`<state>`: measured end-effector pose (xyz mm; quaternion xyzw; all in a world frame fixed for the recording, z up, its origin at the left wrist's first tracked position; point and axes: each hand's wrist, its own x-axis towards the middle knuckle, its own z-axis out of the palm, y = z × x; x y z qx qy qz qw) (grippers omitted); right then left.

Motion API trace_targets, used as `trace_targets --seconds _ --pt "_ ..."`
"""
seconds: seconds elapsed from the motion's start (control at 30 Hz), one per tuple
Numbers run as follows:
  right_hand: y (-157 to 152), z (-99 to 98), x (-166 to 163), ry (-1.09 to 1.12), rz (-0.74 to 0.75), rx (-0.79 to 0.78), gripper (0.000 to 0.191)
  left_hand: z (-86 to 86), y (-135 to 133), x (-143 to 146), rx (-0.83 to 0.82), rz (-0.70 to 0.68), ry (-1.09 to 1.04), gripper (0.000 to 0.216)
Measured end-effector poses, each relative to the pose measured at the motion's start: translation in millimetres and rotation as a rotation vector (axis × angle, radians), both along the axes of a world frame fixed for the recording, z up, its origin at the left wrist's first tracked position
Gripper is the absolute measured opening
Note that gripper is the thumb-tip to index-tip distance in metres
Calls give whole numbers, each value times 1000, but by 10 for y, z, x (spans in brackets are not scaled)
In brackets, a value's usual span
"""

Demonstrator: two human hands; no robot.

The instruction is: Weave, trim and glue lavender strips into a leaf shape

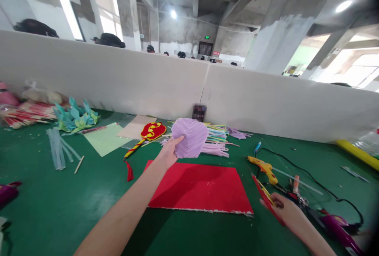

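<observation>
My left hand (171,152) pinches the lower left edge of a lilac, rounded panel (191,137) with ridges in a leaf-like pattern, apparently built from pipe cleaners. It is held up above the far edge of a red board (201,189). Off the board's right side, my right hand (281,206) is closed on a thin red piece (262,189) with a yellow strip, seen nearly edge-on; its exact kind is unclear. A yellow hot glue gun (263,169) lies just beyond that hand. Behind the lilac panel are loose pipe cleaners (217,139) in several colours, partly hidden.
A red and yellow fan (153,130) with a tassel lies left of centre, near pale green paper (105,139). Clear glue sticks (57,149) and a teal paper crown (77,115) are farther left. A black cord (299,161) crosses the right side. A white partition (133,80) closes the back.
</observation>
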<state>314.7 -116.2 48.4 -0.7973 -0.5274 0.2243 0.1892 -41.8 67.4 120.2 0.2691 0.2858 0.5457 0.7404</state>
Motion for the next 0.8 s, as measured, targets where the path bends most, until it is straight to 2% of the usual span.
trace_targets --seconds 0.1,0.17,0.2,0.27,0.37,0.5,0.67,0.73,0.8 --pt "112 256 -400 439 57 156 28 45 13 -30 15 12 1 23" --pt "277 389 -798 747 86 245 44 64 17 -50 10 22 11 22" --pt "378 426 -1010 872 114 281 44 73 17 -58 5 29 17 21" --pt "591 439 -1407 1063 113 367 36 88 12 -72 -7 41 33 20" --pt "859 342 -1819 1250 20 410 48 109 -12 -76 -14 43 44 20" --pt "1009 147 -1982 1323 -43 452 48 121 -56 -43 -6 30 34 22" --pt "1011 8 -1977 1289 11 460 43 39 -67 80 -7 36 104 20" --pt "1007 6 -1998 1260 -59 487 37 -13 -109 166 56 96 196 21" --pt "1001 14 -2027 1269 -97 563 35 -50 -221 268 225 138 331 23"
